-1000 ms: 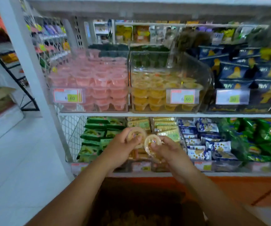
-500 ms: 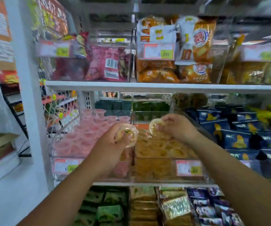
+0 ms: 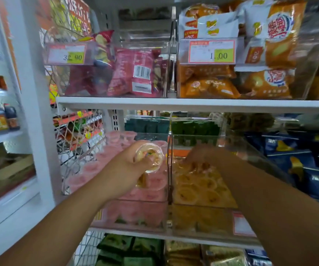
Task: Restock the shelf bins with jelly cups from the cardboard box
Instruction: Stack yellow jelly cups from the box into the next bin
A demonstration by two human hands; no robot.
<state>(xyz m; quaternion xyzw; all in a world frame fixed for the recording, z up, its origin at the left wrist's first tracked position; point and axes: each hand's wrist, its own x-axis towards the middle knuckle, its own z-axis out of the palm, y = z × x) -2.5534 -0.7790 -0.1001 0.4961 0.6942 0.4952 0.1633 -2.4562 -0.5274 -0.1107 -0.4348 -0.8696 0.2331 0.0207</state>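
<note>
My left hand [image 3: 124,167] grips a clear yellow jelly cup [image 3: 150,154] and holds it over the right part of the pink jelly bin [image 3: 135,217], close to the divider. My right hand [image 3: 199,153] reaches into the back of the yellow jelly bin [image 3: 202,220], fingers down among the yellow cups [image 3: 197,189]. That hand is blurred, so I cannot tell whether it holds a cup. Both bins are nearly full. The cardboard box I draw from is out of view.
A white shelf board [image 3: 193,103] runs just above the bins, carrying snack packs [image 3: 133,73] in clear bins. Dark green packs [image 3: 191,129] sit behind the jelly bins and blue packs [image 3: 298,162] to the right. A white upright post [image 3: 39,131] stands at left.
Both hands rose from below the shelf up to the jelly bins. My right hand moved forward and down into the yellow bin. My view tilted upward.
</note>
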